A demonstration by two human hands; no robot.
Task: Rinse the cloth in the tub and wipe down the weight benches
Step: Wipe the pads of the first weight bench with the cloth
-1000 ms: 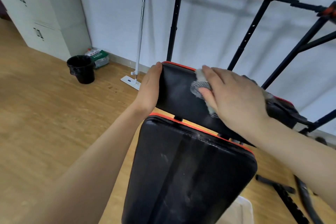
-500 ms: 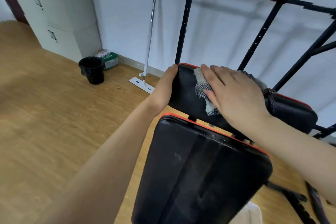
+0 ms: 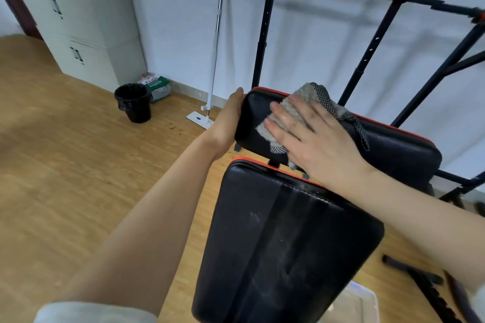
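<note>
Wood floor, white wall; we note the grey cloth (image 3: 301, 102) lying on the far pad (image 3: 393, 149) of the black bench, at its left end. Our right hand (image 3: 315, 139) presses it flat, fingers straight and spread. Our left hand (image 3: 228, 120) clasps that pad's left edge. Just nearer sits the near pad (image 3: 283, 244); clear tub (image 3: 364, 301) by its near right corner. Far left: mop (image 3: 215, 60), black bin (image 3: 135, 105)

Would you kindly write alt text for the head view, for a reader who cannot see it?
A right hand presses a grey cloth flat on the upper pad of a black weight bench, while the left hand holds the pad's edge.
</note>
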